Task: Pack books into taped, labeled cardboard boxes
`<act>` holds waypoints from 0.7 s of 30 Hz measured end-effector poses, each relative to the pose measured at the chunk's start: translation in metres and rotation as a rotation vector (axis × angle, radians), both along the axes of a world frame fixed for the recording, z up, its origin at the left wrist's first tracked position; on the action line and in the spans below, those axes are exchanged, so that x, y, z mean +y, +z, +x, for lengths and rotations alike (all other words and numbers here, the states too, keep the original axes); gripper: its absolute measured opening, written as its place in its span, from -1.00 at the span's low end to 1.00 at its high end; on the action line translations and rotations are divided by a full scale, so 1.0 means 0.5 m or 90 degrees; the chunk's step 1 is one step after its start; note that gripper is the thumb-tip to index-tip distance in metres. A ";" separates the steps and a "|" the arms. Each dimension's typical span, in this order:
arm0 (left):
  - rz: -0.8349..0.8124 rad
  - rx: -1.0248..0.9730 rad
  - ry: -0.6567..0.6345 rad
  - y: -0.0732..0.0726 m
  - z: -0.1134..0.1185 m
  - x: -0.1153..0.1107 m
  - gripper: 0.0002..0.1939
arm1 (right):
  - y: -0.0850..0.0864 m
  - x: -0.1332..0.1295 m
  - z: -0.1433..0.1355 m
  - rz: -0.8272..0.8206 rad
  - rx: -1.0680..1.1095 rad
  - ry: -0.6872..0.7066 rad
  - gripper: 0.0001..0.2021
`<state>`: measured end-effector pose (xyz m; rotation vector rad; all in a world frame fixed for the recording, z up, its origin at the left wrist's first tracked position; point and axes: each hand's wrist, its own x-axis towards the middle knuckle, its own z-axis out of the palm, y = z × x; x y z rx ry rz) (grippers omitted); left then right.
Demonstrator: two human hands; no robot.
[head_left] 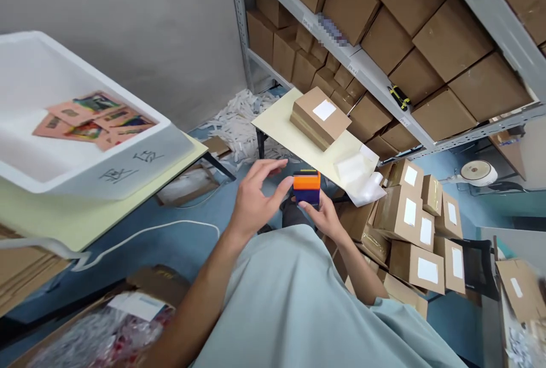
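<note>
A small orange and dark blue object (306, 187) is held in front of my body, near the middle of the view. My right hand (323, 214) is closed around its lower part from the right. To the left of it my left hand (260, 197) is raised with its fingers apart and nothing in them, the thumb tip close to the object's left side. Beyond the hands, a closed cardboard box (318, 118) with a white label lies on a pale yellow table (277, 115), beside crumpled white wrapping (360, 177).
At the left, a white bin (85, 169) with pink packets stands on another table (72, 226). Labelled boxes (401, 214) are piled at the right. A shelf (371, 78) full of cartons runs across the top right. An open box (98, 328) holds plastic-wrapped items at the lower left.
</note>
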<state>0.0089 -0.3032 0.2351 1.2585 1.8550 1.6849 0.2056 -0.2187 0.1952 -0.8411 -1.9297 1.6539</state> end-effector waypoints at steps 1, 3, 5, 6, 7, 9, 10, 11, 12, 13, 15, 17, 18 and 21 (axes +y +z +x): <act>-0.014 0.000 -0.019 0.009 -0.008 0.002 -0.66 | 0.003 -0.002 0.009 0.016 -0.014 0.015 -0.47; -0.045 -0.017 -0.062 0.021 -0.018 0.009 -0.70 | 0.005 -0.002 0.028 0.054 -0.055 0.035 -0.49; -0.077 -0.040 -0.101 0.024 -0.022 0.019 -0.73 | 0.003 0.005 0.049 0.100 -0.110 0.048 -0.51; -0.094 -0.048 -0.119 0.023 -0.022 0.026 -0.74 | 0.002 0.011 0.059 0.122 -0.136 0.055 -0.53; -0.110 -0.051 -0.136 0.021 -0.022 0.033 -0.75 | 0.000 0.018 0.069 0.144 -0.159 0.062 -0.54; -0.139 -0.052 -0.165 0.011 -0.023 0.052 -0.77 | -0.002 0.037 0.087 0.185 -0.187 0.079 -0.57; -0.150 -0.052 -0.180 0.005 -0.023 0.064 -0.77 | -0.002 0.049 0.094 0.202 -0.197 0.091 -0.58; -0.159 -0.055 -0.193 -0.003 -0.023 0.077 -0.76 | -0.002 0.063 0.100 0.215 -0.207 0.106 -0.59; -0.166 -0.059 -0.205 -0.011 -0.023 0.091 -0.76 | -0.002 0.079 0.104 0.224 -0.219 0.122 -0.59; -0.170 -0.065 -0.213 -0.022 -0.022 0.107 -0.75 | -0.002 0.097 0.107 0.228 -0.234 0.138 -0.60; -0.164 -0.081 -0.213 -0.047 -0.015 0.143 -0.74 | -0.004 0.137 0.110 0.223 -0.271 0.166 -0.60; -0.144 -0.088 -0.192 -0.079 -0.001 0.180 -0.75 | -0.008 0.182 0.115 0.213 -0.315 0.189 -0.61; -0.133 -0.090 -0.180 -0.098 0.008 0.199 -0.76 | -0.010 0.206 0.121 0.207 -0.341 0.203 -0.63; -0.127 -0.121 -0.135 -0.169 0.030 0.255 -0.75 | -0.015 0.285 0.163 0.192 -0.432 0.251 -0.69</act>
